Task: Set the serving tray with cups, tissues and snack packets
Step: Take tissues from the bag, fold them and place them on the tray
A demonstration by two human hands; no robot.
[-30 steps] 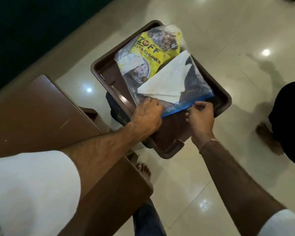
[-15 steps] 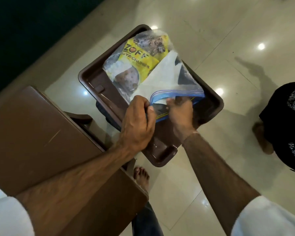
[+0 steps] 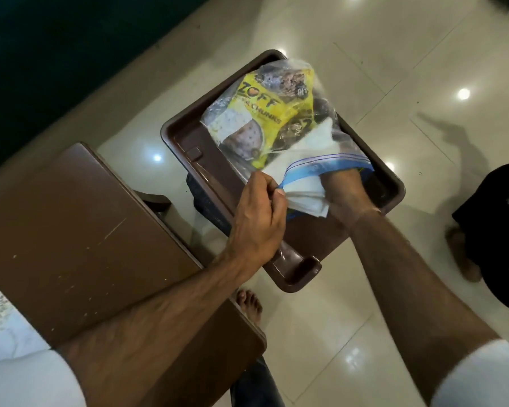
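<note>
A brown serving tray (image 3: 185, 139) rests on a dark stool above the tiled floor. On it lies a clear zip bag (image 3: 329, 163) with a blue seal strip, its mouth pulled apart. Inside the bag is a yellow snack packet (image 3: 265, 110) and white tissues (image 3: 306, 198), partly sticking out of the mouth. My left hand (image 3: 256, 221) pinches the near left edge of the bag's mouth. My right hand (image 3: 347, 195) is pushed into the bag's mouth, its fingers closed around the tissues and partly hidden by the plastic.
A brown table top (image 3: 80, 239) stands at the left, close to the tray. A white lace cloth (image 3: 0, 321) lies on its near corner. Another person in dark patterned clothing (image 3: 500, 230) stands at the right, a bare foot on the floor.
The bag was sealed with both hands at its blue strip. The mouth has since been pulled apart, and my right hand has gone inside and taken hold of the tissues.
</note>
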